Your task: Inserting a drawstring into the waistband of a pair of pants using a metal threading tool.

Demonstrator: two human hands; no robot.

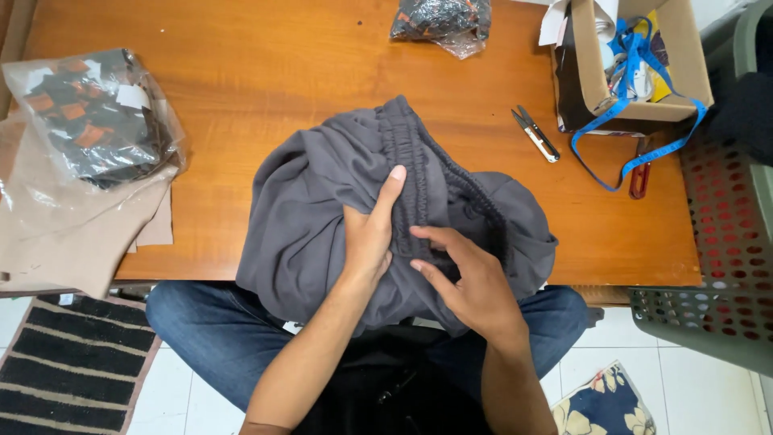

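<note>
A dark grey garment (322, 193) is lying on the orange-brown wooden table (241, 72). Two clear bags (97, 121) are showing black fabric with orange patches. A beige cloth (64, 234) is sitting beside them. A blue tape (636, 89) is trailing from a brown cardboard box (684, 56). The person is wearing blue jeans (209, 330); a black-and-beige striped rug (72, 370) is showing below.

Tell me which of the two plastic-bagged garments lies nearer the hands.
The large bagged garment at the table's left edge, resting on beige fabric. The smaller bag sits at the far edge, farther from the left hand.
</note>
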